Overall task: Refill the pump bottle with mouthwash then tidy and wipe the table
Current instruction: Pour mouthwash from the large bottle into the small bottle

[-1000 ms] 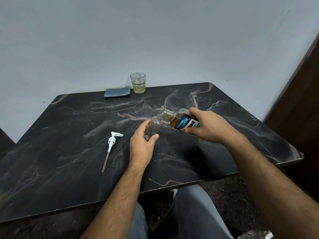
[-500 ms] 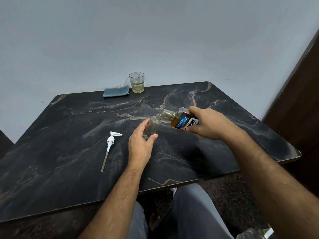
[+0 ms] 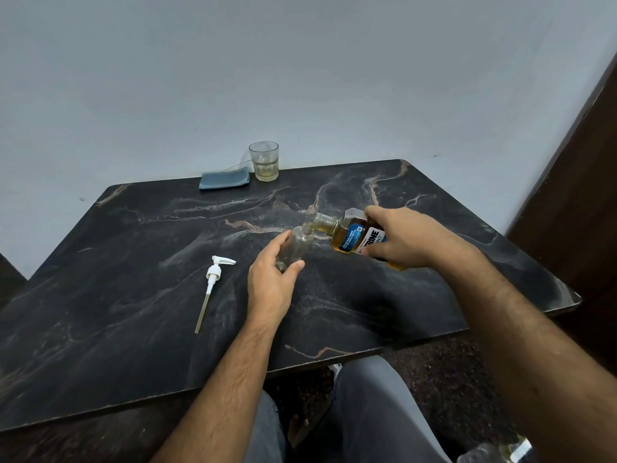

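Near the middle of the dark marbled surface (image 3: 133, 312), the left hand (image 3: 272, 282) wraps thumb and fingers around a small clear pump bottle (image 3: 297, 247), which stands on the surface with its open neck pointing up and slightly to 1 o'clock. At 3 o'clock from it, the right hand (image 3: 405, 238) grips a mouthwash bottle (image 3: 350, 235) by its body, fingers curled over the top and thumb underneath. That bottle is tipped close to horizontal, with its uncapped mouth aimed toward 9 o'clock and meeting the rim of the pump bottle's neck. Amber liquid fills the lower part of the tilted mouthwash bottle, and a white and blue label faces the camera. Whether any liquid sits inside the pump bottle cannot be told.

At 9 o'clock from the left hand, well apart from it, a white pump head (image 3: 213, 272) lies flat on the surface, its dip tube running toward 7 o'clock. At the far edge, toward 12 o'clock and against the pale wall, a clear drinking glass (image 3: 263, 161) stands upright with a little yellowish liquid at the bottom. Just beside it, at its 9 o'clock, lies a folded blue cloth (image 3: 224, 179). Below the near edge of the surface, the person's legs in grey trousers (image 3: 374, 412) show.
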